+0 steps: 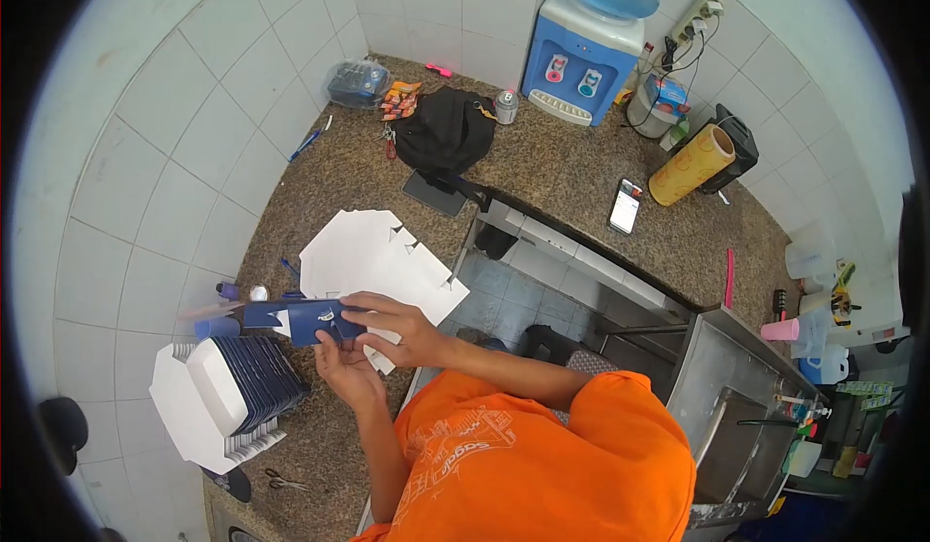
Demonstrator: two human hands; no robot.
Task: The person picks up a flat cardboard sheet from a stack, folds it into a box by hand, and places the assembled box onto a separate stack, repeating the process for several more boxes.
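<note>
In the head view, both hands hold a dark blue folding carton (pixel 315 322) with white print and a small white patch, edge-on above the counter. My left hand (pixel 351 372) grips its near lower end, the thumb on the printed face. Across the upper edge of the same end lie the closed fingers of my right hand (pixel 405 329). Beneath and beyond the hands are flat white cardboard blanks (pixel 373 256) with notched edges. A nested stack of dark-blue cartons with white insides (pixel 257 384) stands just left of my left hand.
Scissors (pixel 286 481) lie near the front of the granite counter (pixel 572 179). Farther back are a black bag (pixel 446 130), a water dispenser (pixel 581 58), a phone (pixel 626 206) and a yellow roll (pixel 693 164). A metal sink (pixel 731 435) is at right.
</note>
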